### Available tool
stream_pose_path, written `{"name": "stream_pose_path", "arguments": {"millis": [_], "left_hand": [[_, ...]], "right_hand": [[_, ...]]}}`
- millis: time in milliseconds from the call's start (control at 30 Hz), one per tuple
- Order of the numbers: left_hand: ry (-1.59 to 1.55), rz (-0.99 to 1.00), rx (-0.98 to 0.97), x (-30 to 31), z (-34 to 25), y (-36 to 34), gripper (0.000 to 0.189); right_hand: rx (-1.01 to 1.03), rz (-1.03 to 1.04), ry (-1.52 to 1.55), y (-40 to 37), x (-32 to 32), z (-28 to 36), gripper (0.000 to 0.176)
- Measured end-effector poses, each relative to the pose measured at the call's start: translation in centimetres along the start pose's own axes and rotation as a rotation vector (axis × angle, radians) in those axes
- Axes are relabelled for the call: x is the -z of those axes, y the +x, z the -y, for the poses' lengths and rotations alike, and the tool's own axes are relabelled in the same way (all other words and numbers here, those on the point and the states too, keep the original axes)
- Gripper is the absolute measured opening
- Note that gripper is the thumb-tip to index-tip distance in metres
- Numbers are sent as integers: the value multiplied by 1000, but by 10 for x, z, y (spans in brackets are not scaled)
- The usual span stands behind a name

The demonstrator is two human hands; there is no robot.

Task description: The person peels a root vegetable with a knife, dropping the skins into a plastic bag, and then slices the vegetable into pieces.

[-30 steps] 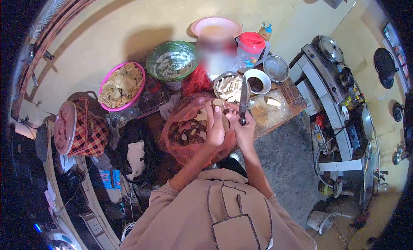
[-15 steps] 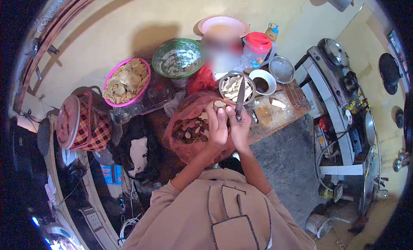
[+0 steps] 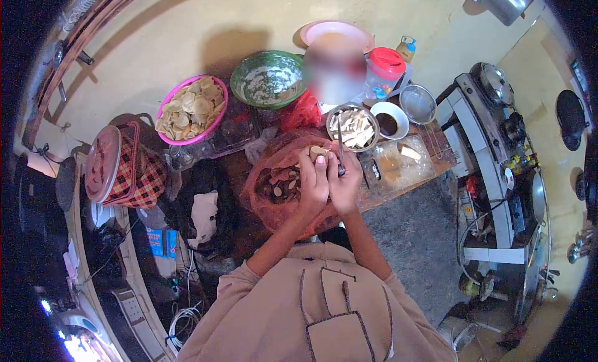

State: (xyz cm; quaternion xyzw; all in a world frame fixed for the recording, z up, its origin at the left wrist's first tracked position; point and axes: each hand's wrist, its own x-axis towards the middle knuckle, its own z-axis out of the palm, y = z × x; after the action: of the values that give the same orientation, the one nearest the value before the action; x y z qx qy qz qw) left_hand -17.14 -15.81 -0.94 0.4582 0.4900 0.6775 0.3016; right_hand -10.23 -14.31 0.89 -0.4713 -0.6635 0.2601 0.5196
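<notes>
Both forearms reach forward from a tan top and converge over a red bag (image 3: 293, 221), where two bare hands work almost side by side. The left hand (image 3: 314, 183) is closed around one small brown piece (image 3: 318, 152), its thumb raised along the near side and its fingers wrapped about the far side. The right hand (image 3: 344, 184), just beside it, is curled narrowly around the dark handle of one knife (image 3: 340, 147).

The knife points away from the wearer, its long axis running almost straight forward, with the narrow blade crossing in view the near edge of one metal bowl (image 3: 376, 130) of pale strips (image 3: 352, 125); whether blade and bowl touch cannot be told. The brown piece sits at the left fingertips, above the bag in view and near the blade; its long axis is too small to read.

Brown pieces (image 3: 277, 191), too many and too dark to count, lie in the bag's open mouth. Around the hands are two basins, one pink (image 3: 198, 140) with a heap of pale rounds (image 3: 190, 110) and one green (image 3: 242, 77) with white residue, plus one white bowl (image 3: 403, 119) of dark liquid, one sieve (image 3: 418, 103) and one red-lidded jug (image 3: 381, 83).
</notes>
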Motion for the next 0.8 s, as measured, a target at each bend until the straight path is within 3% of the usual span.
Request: {"name": "stream_pose_path", "arguments": {"millis": [333, 533, 633, 733, 800], "left_hand": [[-56, -34, 25, 0, 14, -3, 28], [-133, -50, 60, -4, 22, -7, 29], [-113, -32, 74, 0, 28, -6, 28], [-182, -47, 112, 1, 32, -5, 26], [-321, -97, 64, -3, 32, -2, 24]], "right_hand": [[-296, -45, 425, -1, -1, 17, 18], [-120, -58, 105, -1, -2, 10, 17], [-87, -113, 86, -2, -6, 4, 17], [-290, -59, 260, -2, -3, 13, 18], [-190, 20, 186, -3, 4, 19, 19]]}}
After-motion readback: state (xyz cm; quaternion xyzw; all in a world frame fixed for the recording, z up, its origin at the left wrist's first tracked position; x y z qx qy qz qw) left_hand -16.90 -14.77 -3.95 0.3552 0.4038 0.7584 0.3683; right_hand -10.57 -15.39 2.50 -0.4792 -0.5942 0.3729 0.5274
